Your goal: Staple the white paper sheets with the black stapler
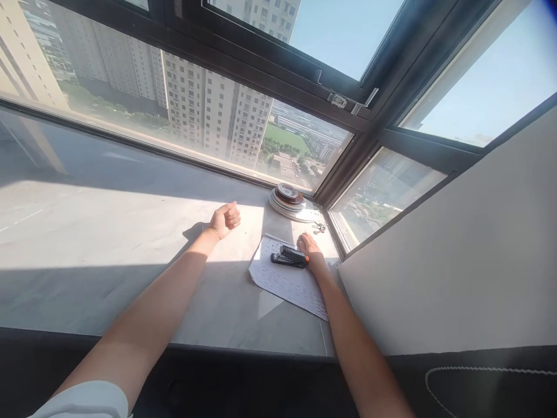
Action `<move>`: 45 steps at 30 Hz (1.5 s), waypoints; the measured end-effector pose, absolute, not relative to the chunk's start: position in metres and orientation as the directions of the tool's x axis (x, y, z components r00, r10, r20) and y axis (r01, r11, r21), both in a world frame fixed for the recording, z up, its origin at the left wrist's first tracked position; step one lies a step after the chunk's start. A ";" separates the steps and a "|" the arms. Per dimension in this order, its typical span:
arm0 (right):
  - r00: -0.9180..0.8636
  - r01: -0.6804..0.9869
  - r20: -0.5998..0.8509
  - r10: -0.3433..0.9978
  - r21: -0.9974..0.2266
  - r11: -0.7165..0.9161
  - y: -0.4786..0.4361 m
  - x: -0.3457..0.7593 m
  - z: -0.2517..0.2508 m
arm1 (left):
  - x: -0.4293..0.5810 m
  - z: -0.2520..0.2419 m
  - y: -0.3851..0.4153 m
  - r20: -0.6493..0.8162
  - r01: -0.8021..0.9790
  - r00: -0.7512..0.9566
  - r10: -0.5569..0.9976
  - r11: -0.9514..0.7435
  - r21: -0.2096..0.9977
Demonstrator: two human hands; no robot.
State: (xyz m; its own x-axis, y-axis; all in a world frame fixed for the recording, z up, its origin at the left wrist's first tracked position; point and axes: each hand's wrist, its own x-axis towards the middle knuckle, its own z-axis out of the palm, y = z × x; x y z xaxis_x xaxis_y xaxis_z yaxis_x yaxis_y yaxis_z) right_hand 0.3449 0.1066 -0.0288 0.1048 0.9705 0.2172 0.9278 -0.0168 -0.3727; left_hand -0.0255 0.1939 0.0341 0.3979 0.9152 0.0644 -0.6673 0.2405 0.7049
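Observation:
My left hand (225, 220) is raised over the sill, its fingers curled into a fist; whatever may be inside is hidden. My right hand (310, 251) rests at the right edge of a sheet of paper (282, 285), fingers stretched forward. Beside its thumb side lies a black stapler (289, 256) on the paper, with an orange spot at its right end. The hand appears to touch that end, though the contact is too small to make out. Dark lines of writing or print cover the sheet.
A stack of plates or round dishes (287, 203) stands in the window corner. Small keys or metal bits (319, 227) lie near it. The marble sill (108, 232) runs left along the window. A white wall (456, 261) closes the right side.

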 end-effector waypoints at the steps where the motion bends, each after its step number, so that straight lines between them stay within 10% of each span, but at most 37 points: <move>1: 0.091 0.931 0.204 0.975 -0.364 -0.010 0.109 0.340 -0.028 | -0.030 0.036 0.197 0.058 -0.701 0.366 0.929 0.234 0.674; 12: -0.270 0.879 0.166 0.948 -0.360 0.313 0.154 0.150 -0.011 | -0.113 0.042 0.208 0.190 -0.891 -0.270 0.944 -0.320 0.322; 26: -0.197 0.883 0.189 0.962 -0.391 0.258 0.120 0.186 -0.009 | -0.091 0.040 0.205 0.166 -0.818 0.020 0.986 -0.080 0.569; 31: -0.099 0.927 0.153 0.983 -0.344 0.147 0.109 0.231 -0.010 | -0.059 0.027 0.202 0.124 -0.499 0.535 0.836 0.194 0.845; 37: -0.081 0.929 0.197 0.977 -0.341 0.146 0.109 0.242 -0.013 | -0.019 0.021 0.188 0.094 -0.112 0.733 0.674 -0.016 0.994; 45: -0.224 0.872 0.203 0.953 -0.395 0.289 0.116 0.258 -0.008 | 0.002 0.012 0.177 0.233 0.450 0.619 0.750 -0.583 0.677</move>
State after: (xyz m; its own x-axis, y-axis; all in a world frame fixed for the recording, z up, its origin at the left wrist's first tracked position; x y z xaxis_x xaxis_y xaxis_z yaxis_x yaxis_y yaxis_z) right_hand 0.2578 0.1161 -0.0081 -0.2242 0.9531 0.2031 0.8720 0.2893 -0.3949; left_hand 0.0016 0.1773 0.0122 0.6194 0.7496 0.2331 0.4504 -0.5826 0.6765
